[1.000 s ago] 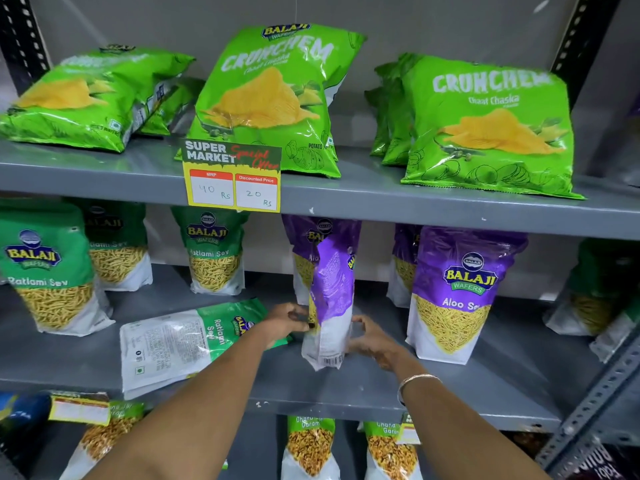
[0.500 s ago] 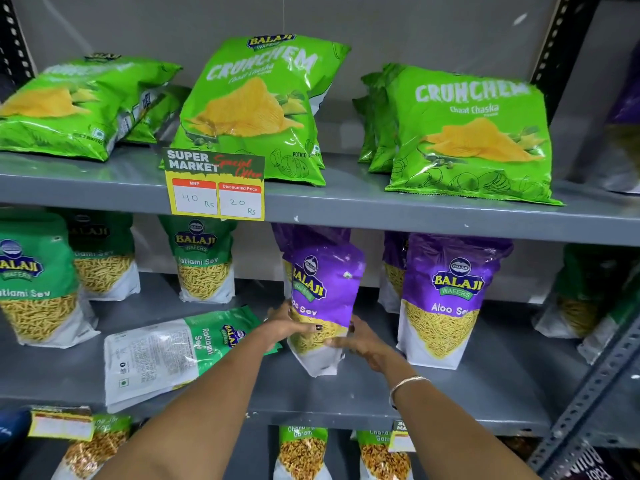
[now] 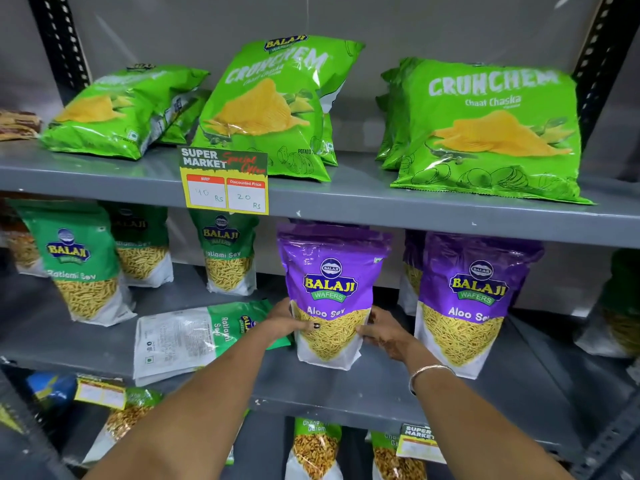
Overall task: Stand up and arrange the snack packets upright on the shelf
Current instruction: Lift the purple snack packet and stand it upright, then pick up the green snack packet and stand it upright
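1. My left hand (image 3: pixel 287 323) and right hand (image 3: pixel 382 332) clasp the glossy purple Aloo Sev pouch (image 3: pixel 330 292) at its sides, fingers pressed to the plastic; a second ago edge-on, it now faces front, upright on the grey metal middle shelf (image 3: pixel 398 386).
2. Beside it, a green-and-white Ratlami Sev pouch (image 3: pixel 194 337) lies flat, not yet stood up.
3. Clear windows show yellow sev inside.

light: bright, overhead | glare: chip bags (image 3: pixel 277 109) | edges: bowed, soft | lower shelf: shadowed
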